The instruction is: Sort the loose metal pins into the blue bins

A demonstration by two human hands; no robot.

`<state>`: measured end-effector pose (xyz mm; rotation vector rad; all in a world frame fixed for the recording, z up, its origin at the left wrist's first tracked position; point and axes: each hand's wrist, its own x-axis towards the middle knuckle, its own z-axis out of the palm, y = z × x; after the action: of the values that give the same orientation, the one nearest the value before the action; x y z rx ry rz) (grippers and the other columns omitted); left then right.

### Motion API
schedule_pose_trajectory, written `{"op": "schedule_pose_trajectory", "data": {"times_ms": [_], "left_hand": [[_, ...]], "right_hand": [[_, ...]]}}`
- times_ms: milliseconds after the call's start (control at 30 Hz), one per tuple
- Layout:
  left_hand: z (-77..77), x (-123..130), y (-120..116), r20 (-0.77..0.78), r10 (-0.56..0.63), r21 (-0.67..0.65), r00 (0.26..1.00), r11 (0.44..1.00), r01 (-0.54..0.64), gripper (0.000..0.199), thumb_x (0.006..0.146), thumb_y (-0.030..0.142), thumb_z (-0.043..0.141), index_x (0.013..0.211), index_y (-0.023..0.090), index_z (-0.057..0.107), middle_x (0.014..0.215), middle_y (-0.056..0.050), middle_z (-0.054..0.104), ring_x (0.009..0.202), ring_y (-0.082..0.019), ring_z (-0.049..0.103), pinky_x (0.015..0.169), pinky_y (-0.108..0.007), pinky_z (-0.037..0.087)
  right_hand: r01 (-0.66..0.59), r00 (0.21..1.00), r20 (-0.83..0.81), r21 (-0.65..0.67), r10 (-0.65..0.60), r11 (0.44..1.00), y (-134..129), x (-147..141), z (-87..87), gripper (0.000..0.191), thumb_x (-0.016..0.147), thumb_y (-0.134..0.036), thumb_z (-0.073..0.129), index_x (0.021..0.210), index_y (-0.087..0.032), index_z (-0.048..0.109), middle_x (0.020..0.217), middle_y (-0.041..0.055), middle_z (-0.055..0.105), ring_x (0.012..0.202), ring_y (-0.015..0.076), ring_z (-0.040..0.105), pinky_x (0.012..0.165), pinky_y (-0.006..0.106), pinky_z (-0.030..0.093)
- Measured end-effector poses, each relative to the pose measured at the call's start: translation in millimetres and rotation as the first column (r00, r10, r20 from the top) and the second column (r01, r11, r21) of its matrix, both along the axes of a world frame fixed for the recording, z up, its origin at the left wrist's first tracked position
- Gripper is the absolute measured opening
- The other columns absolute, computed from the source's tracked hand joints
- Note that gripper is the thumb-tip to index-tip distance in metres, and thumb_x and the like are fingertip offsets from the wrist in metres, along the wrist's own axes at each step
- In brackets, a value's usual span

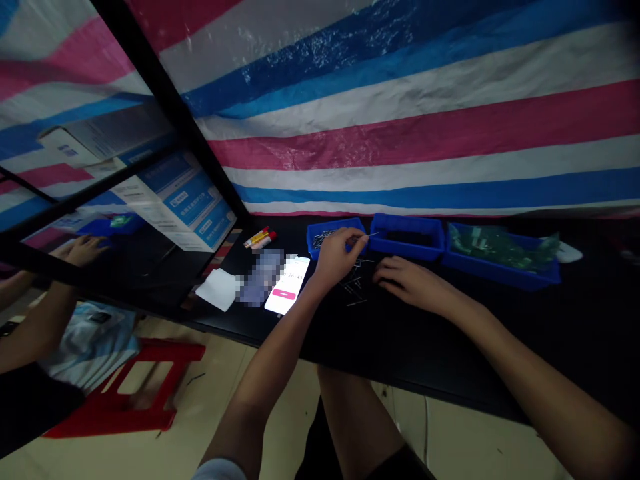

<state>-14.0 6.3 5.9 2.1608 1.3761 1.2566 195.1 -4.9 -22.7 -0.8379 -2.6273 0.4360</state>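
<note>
**Our left hand [337,259] pinches a thin metal pin [372,235].**
Our right hand [404,280] lies empty on the black table [425,347], fingers together, near loose pins [354,290]. Just ahead sit a blue bin of pins [311,243], a middle blue bin [407,252] and a blue bin of green circuit boards [500,275] (a lit phone [287,285] glows just beside the left hand).
</note>
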Motion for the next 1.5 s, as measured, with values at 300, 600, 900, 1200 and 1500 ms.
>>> {"op": "schedule_pose_trajectory", "data": {"times_ms": [300,600,900,1200,1500], "left_hand": [[-2.0,-4.1,3.4,-0.067,0.106,0.08,0.992,0.992,-0.101,0.014,0.093,0.029,0.059,0.095,0.02,0.069,0.096,-0.004,0.072,0.088,-0.018,0.063,0.086,-0.033,0.047],[-4.5,-11.5,5.3,-0.115,0.473,0.129,0.874,0.879,-0.459,0.029,0.092,0.037,0.057,0.113,0.02,0.066,0.118,-0.013,0.062,0.113,-0.032,0.049,0.096,-0.046,0.039],[4.6,-1.0,-4.0,-0.074,0.075,0.094,0.994,0.993,-0.068,0.022,0.097,0.031,0.049,0.101,0.019,0.067,0.096,-0.005,0.071,0.089,-0.018,0.06,0.086,-0.031,0.044],[1.1,6.5,-6.9,-0.137,-0.358,-0.254,0.923,0.914,0.317,0.03,0.097,0.037,0.048,0.09,0.017,0.07,0.08,-0.001,0.071,0.067,-0.012,0.06,0.065,-0.023,0.042],[-3.5,1.2,-0.1,-0.045,-0.314,-0.214,0.948,0.93,0.297,0.013,0.09,0.027,0.061,0.095,0.018,0.068,0.084,0.0,0.071,0.075,-0.013,0.062,0.072,-0.023,0.045]], "right_hand": [[-0.001,1.0,0.006,-0.039,0.002,0.999,-1.0,1.1,2.1,0.015,0.094,-0.022,0.05,0.094,-0.023,0.065,0.101,0.0071,0.06,0.092,0.0217,0.055,0.082,0.036,0.045],[0.047,0.999,0.007,-0.009,-0.047,0.999,0.1,0.7,1.6,0.015,0.095,-0.018,0.045,0.091,-0.022,0.059,0.093,0.007,0.061,0.086,0.0216,0.054,0.077,0.036,0.045],[0.159,0.958,-0.227,-0.079,-0.174,0.984,-2.6,-2.3,10.6,0.009,0.093,-0.022,0.049,0.099,-0.022,0.057,0.097,0.0066,0.063,0.091,0.0217,0.058,0.081,0.036,0.047],[0.271,0.85,-0.435,-0.126,-0.299,0.954,-5.3,-3.0,19.0,0.007,0.089,-0.028,0.059,0.09,-0.022,0.058,0.086,0.0039,0.063,0.079,0.0194,0.059,0.073,0.033,0.047],[0.173,0.94,-0.31,0.086,-0.139,0.981,-4.8,-0.7,21.6,0.018,0.096,-0.031,0.049,0.098,-0.024,0.066,0.099,0.0078,0.069,0.094,0.0239,0.061,0.085,0.041,0.048]]}}
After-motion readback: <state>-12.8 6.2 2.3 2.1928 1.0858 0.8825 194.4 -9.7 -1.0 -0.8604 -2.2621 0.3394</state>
